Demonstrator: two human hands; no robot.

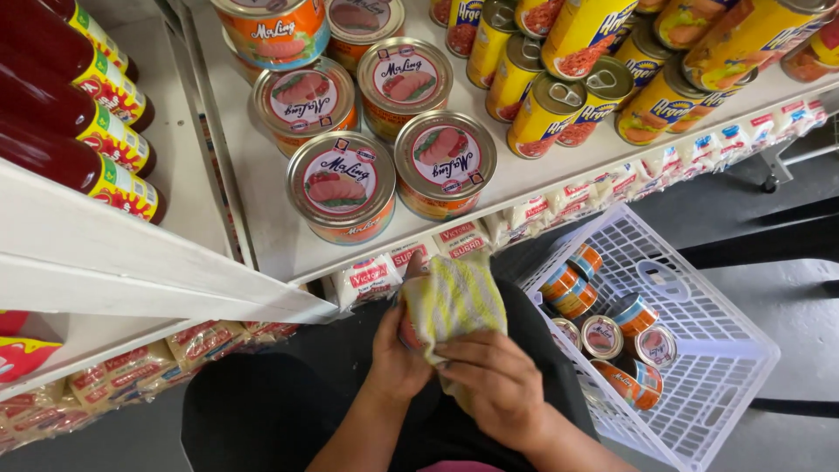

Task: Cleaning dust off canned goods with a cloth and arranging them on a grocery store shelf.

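My left hand (393, 350) grips a round can (408, 334) that is almost wholly wrapped in a yellow-and-white striped cloth (453, 301); only a red sliver of the can shows. My right hand (494, 385) presses the cloth against the can from the right. Both hands are held over my lap, just below the front edge of the white shelf (262, 201). On that shelf, closest to my hands, stand two round orange tins with pictures of sliced meat on their lids (341, 185) (445, 162).
More round tins and tall yellow cans (546, 114) fill the shelf behind. A white plastic basket (734, 350) at my right holds several small cans. Red sauce bottles (79, 166) lie on the left shelf. Packets (371, 280) line the lower shelf.
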